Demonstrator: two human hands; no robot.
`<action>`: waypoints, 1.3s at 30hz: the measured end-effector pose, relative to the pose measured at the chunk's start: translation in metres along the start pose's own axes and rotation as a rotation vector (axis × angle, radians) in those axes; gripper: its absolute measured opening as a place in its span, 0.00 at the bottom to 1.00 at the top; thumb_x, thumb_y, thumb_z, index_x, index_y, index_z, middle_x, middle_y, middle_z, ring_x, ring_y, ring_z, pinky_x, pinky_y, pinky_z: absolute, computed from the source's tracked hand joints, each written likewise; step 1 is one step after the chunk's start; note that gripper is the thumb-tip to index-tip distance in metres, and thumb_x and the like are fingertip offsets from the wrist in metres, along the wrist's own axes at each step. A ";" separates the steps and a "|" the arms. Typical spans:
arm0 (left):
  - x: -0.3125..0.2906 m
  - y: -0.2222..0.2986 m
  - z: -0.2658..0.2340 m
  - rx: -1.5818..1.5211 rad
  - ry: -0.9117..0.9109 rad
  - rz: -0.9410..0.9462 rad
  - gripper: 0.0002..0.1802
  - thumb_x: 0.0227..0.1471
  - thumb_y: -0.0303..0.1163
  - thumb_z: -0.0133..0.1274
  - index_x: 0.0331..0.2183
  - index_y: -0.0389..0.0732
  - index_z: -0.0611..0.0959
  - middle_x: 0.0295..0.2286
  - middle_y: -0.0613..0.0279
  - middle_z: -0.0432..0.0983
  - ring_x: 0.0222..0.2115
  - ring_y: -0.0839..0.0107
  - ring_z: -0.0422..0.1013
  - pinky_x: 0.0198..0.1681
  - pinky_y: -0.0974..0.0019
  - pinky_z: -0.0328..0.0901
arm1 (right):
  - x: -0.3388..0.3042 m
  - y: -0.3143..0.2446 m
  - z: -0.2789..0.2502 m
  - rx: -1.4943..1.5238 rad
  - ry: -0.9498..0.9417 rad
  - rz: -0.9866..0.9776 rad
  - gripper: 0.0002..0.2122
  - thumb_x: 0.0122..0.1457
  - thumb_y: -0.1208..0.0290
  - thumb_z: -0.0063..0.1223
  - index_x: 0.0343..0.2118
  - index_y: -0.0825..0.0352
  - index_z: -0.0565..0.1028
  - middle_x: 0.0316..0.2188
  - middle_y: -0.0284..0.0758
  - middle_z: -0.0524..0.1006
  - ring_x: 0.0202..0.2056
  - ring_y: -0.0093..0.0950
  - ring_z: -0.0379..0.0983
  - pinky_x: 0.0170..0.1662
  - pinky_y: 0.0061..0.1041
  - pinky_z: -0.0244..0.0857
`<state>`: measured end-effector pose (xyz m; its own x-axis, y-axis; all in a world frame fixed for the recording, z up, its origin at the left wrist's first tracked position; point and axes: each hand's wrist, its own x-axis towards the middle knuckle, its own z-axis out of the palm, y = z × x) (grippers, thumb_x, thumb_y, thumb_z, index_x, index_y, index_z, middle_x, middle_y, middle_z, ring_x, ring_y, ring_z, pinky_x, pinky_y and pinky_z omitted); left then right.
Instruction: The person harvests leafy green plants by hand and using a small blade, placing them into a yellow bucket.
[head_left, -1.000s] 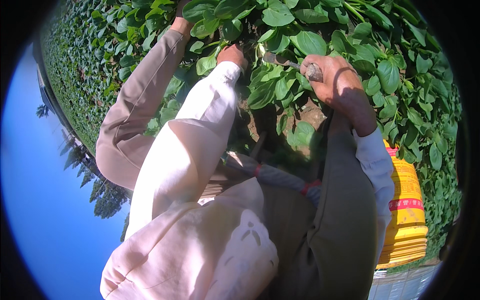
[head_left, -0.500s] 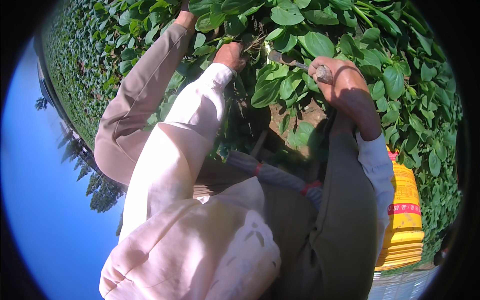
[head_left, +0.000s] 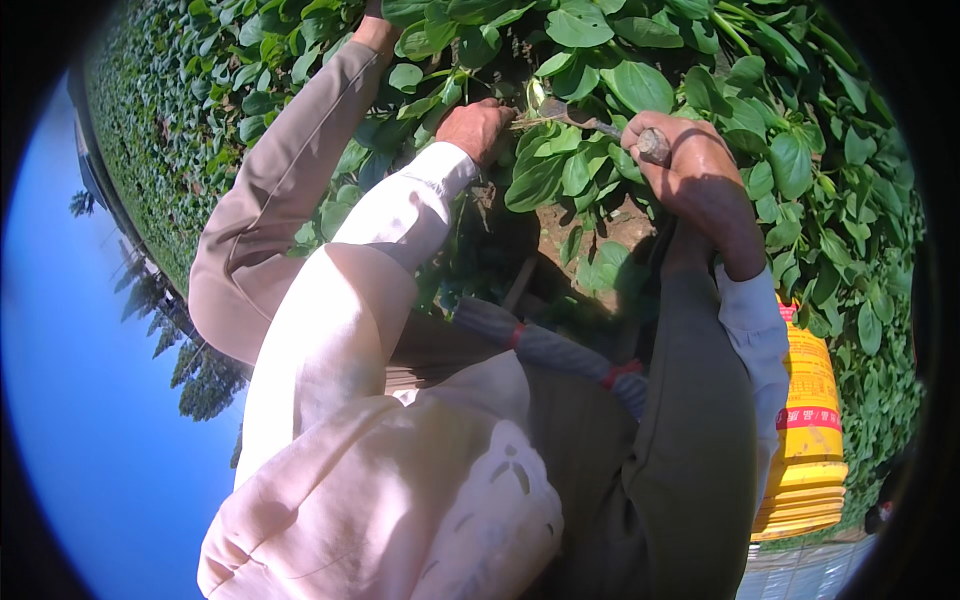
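Observation:
My right hand (head_left: 690,175) is closed round the wooden handle (head_left: 654,147) of a small knife. Its dark flat blade (head_left: 566,112) reaches left to the pale base of a leafy green plant (head_left: 550,165). The broad leaves of that plant hang below the blade. To the left, the fingers of my left hand (head_left: 475,130) are pinched together on thin yellowish strands (head_left: 527,122) that run toward the plant's base. Whether these are roots or stalks I cannot tell. Shadow hides the tips of the left fingers.
Dense leafy greens (head_left: 640,85) grow in front and to both sides. Brown soil (head_left: 600,240) shows between my knees. A wrapped grey roll (head_left: 560,350) with red ties lies across my lap. At the right stands a yellow bucket (head_left: 812,430) with a red band.
My left hand has shifted slightly right and down, and its fingers now meet the strands by the plant's base. The right hand and knife have barely moved.

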<state>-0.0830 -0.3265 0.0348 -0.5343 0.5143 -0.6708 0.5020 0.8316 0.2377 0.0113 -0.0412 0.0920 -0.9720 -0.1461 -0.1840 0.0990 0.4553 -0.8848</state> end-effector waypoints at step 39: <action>0.013 0.009 -0.019 0.240 -0.343 0.470 0.21 0.39 0.32 0.56 0.41 0.43 0.75 0.30 0.48 0.77 0.33 0.47 0.74 0.34 0.53 0.69 | -0.039 -0.009 -0.085 0.838 0.241 0.452 0.05 0.54 0.73 0.53 0.34 0.64 0.77 0.11 0.18 0.60 0.12 0.09 0.50 0.16 0.15 0.42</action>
<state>-0.0986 -0.3089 0.0419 0.0087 0.6838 -0.7296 0.7903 0.4423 0.4240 0.0303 0.0352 0.1431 -0.8135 0.1142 -0.5703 0.5010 -0.3604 -0.7868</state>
